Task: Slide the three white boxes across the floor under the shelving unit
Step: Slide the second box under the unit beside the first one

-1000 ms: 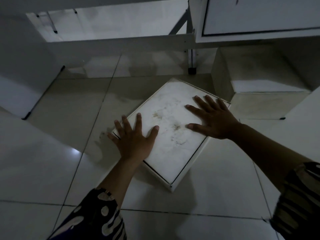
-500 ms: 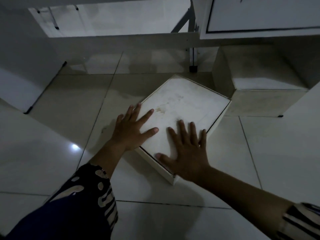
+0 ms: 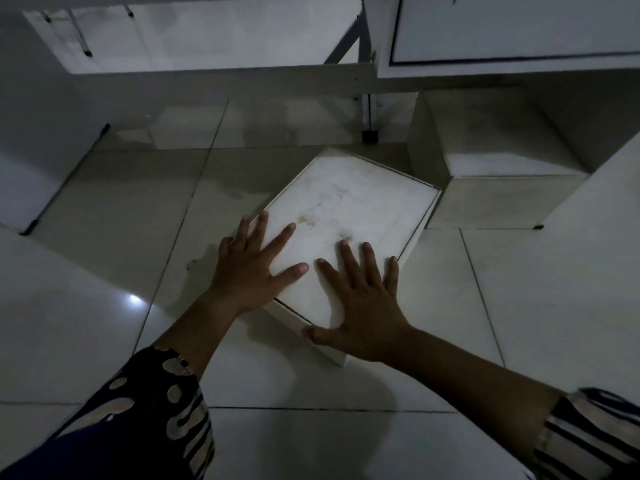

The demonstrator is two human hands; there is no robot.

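A flat white box [image 3: 349, 209] with a smudged lid lies askew on the tiled floor, its far corner near the shelving unit's leg [image 3: 370, 136]. My left hand [image 3: 249, 268] lies flat on the box's near left edge, fingers spread. Over the near corner my right hand [image 3: 360, 313] presses flat, thumb down the side. A second, taller white box [image 3: 502, 199] sits under the shelving unit [image 3: 225, 84] at the right, touching the flat box's far right corner. Another white box [image 3: 609, 188] shows at the far right edge.
The shelf's lower rail crosses the top of the view, with open tiled floor [image 3: 145, 202] beneath it on the left. A white panel [image 3: 31, 157] stands at the far left. A cabinet-like white unit [image 3: 512, 29] hangs over the right boxes.
My right hand moved from the box's far right edge to its near corner. The box slid away from me toward the shelving unit. My left hand stayed on the left edge.
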